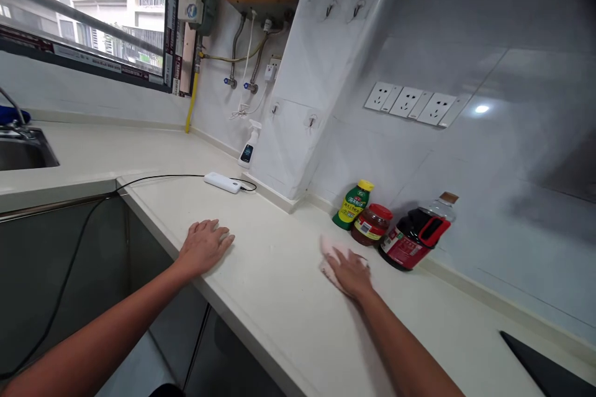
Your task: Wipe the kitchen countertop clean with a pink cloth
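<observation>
My right hand presses a pale pinkish cloth against the white countertop, its fingers bent over the cloth and slightly blurred. Just beyond it stand a green bottle with a yellow cap, a red-lidded jar and a large dark sauce bottle with a red handle. My left hand lies flat near the counter's front edge, fingers extended, holding nothing.
A white power bank with a black cable lies farther back, near a spray bottle. The sink is at far left. A flat black object lies at lower right. Tiled wall and a pillar bound the counter.
</observation>
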The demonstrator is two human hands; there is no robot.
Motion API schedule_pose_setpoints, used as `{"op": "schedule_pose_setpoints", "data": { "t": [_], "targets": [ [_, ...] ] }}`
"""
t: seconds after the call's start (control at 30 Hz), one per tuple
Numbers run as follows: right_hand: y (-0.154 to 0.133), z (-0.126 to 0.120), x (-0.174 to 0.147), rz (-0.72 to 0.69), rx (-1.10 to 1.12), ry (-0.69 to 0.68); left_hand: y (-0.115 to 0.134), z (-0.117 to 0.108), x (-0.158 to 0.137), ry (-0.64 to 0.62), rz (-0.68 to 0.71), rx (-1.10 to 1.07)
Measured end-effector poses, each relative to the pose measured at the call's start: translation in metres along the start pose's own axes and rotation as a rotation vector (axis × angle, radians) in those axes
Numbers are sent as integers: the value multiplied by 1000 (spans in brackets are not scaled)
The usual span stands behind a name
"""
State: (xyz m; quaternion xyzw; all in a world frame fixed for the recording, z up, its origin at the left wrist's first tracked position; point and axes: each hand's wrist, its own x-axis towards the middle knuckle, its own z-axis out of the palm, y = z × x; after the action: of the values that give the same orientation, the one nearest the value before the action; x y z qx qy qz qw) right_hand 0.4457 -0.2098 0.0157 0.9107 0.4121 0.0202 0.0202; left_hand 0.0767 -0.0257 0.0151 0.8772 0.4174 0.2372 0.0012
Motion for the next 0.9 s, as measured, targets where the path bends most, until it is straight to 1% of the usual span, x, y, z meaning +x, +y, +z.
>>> {"op": "schedule_pose_setpoints", "data": {
  "t": [0.1,0.17,0.23,0.33,0.4,0.43,0.53,0.63,0.73,0.8,0.87,0.9],
  "targets": [
    [-51,-4,-34,-237,51,-5,0,0,-1,7,-9,17],
    [-75,-9,-63,-394,82,-13,1,0,-1,12,-7,24],
    [-90,-14,-95,-548,127,-18,1,-1,-2,16,-5,32],
    [-98,-18,-143,-746,207,-26,3,-2,-2,15,-14,47],
    [-94,-17,-172,-808,243,-18,3,-3,-3,5,-18,55],
    [-91,-15,-186,-830,254,8,4,-3,-3,-2,-19,57],
    [-74,-2,-223,-909,224,166,5,-6,-4,-26,-11,50],
    [-55,13,-247,-985,83,332,6,-9,-5,-37,-3,30],
    [-40,26,-257,-1039,-42,453,6,-10,-6,-50,11,-8],
    [-40,30,-255,-1054,-49,462,5,-9,-6,-70,25,-43],
    [-55,31,-248,-1020,-23,415,3,-8,-4,-87,34,-78],
    [-69,30,-242,-1000,-12,386,2,-7,-4,-92,35,-94]
  ]
}}
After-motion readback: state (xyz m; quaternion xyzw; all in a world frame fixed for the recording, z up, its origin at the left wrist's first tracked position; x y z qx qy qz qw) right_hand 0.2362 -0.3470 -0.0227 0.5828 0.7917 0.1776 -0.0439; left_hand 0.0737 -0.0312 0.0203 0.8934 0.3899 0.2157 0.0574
